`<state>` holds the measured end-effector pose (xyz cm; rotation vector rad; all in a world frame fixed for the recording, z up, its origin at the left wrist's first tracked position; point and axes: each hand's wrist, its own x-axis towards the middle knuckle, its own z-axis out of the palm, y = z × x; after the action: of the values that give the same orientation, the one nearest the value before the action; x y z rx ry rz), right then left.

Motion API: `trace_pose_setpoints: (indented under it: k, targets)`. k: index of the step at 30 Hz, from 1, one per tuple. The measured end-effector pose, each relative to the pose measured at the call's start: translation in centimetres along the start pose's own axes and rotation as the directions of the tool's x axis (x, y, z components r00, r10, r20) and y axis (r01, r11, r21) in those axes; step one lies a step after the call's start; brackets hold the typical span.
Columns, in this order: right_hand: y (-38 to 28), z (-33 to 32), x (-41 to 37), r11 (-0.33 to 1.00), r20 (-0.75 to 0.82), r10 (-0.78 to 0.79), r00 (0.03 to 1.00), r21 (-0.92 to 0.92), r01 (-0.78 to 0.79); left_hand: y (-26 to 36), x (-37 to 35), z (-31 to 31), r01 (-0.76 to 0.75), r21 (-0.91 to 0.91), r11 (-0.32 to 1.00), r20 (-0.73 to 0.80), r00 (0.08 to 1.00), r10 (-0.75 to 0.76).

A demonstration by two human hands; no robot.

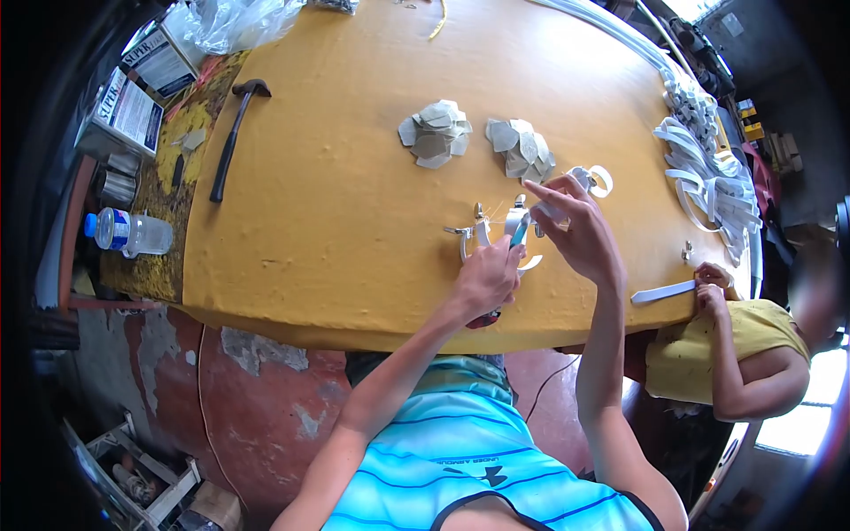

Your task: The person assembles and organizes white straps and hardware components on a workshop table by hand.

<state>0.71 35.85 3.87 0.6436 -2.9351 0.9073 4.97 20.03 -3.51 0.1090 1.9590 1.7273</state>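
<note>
My left hand (489,276) is closed around a slim tool with a teal part (520,232) pointing up and away from me. A dark and red end shows below the same hand. Close beside it, my right hand (580,228) has its index finger stretched out to the left, and a small white piece (551,211) shows between thumb and fingers. Curved white strips (482,232) with metal clips (479,211) lie just beyond my left hand. Another looped white strip (601,181) is beyond my right hand.
Two piles of grey-white flat pieces (436,133) (521,149) lie on the yellow-covered table (336,239). A hammer (233,142), a bottle (133,233) and cans (124,111) are at left. At right, a person in yellow (722,350) handles a white strip (662,292) near bundled white strips (708,177).
</note>
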Motion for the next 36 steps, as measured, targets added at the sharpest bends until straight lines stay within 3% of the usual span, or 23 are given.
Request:
trace_pose_setpoints:
  k: [4, 6, 7, 9, 10, 11, 12, 17, 25, 27, 31, 34, 36]
  targets:
    - [-0.1, 0.8, -0.6, 0.997, -0.099, 0.01, 0.995, 0.076, -0.002, 0.2, -0.2, -0.2, -0.087, -0.091, 0.992, -0.068, 0.994, 0.081]
    - [0.7, 1.9, -0.8, 0.939, -0.16, 0.086, 0.983, 0.343, -0.026, 0.2, -0.5, -0.2, -0.134, -0.123, 0.983, -0.079, 0.989, 0.125]
    - [1.0, 2.4, -0.8, 0.939, -0.169, 0.087, 0.982, 0.342, -0.025, 0.3, -0.6, -0.2, -0.165, -0.153, 0.975, -0.109, 0.983, 0.149]
    - [1.3, 3.3, -0.9, 0.66, -0.139, 0.154, 0.978, 0.751, 0.003, -0.1, -0.9, -0.1, -0.197, -0.175, 0.965, -0.128, 0.976, 0.176]
    - [1.5, 3.7, -1.1, 0.661, -0.149, 0.159, 0.976, 0.751, 0.007, -0.8, -0.8, -0.1, -0.296, -0.034, 0.955, -0.195, 0.939, 0.284]
    - [1.6, 3.9, -1.3, 0.546, -0.094, 0.173, 0.98, 0.838, -0.016, -1.2, -0.8, -0.2, -0.381, 0.112, 0.918, -0.245, 0.885, 0.397]
    - [1.8, 4.1, -1.4, 0.42, -0.038, 0.177, 0.984, 0.907, -0.04, -1.2, -0.9, -0.4, -0.385, 0.116, 0.916, -0.234, 0.885, 0.402]
    - [1.5, 4.0, -1.4, 0.289, 0.068, 0.133, 0.989, 0.952, -0.105, -1.4, -1.7, -1.4, -0.421, 0.22, 0.88, -0.235, 0.853, 0.467]
    - [0.8, 4.2, -1.7, 0.368, 0.149, 0.118, 0.982, 0.912, -0.183, -0.5, -2.7, -2.3, -0.38, 0.211, 0.901, -0.209, 0.882, 0.421]
    - [0.5, 4.3, -1.9, 0.337, 0.076, 0.086, 0.993, 0.936, -0.101, -0.4, -2.9, -2.4, -0.365, 0.181, 0.913, -0.195, 0.897, 0.397]
    - [-0.2, 3.3, -1.5, 0.355, 0.074, -0.01, 0.997, 0.933, -0.066, 0.1, -3.3, -2.4, -0.359, 0.161, 0.919, -0.166, 0.908, 0.384]
    - [0.6, 2.7, -1.0, 0.45, 0.083, -0.044, 0.996, 0.891, -0.055, 0.1, -3.6, -2.5, -0.389, 0.112, 0.914, -0.149, 0.903, 0.402]
    - [1.0, 2.4, -0.9, 0.521, 0.212, -0.051, 0.976, 0.839, -0.156, 0.5, -3.8, -2.5, -0.387, 0.098, 0.917, -0.154, 0.904, 0.399]
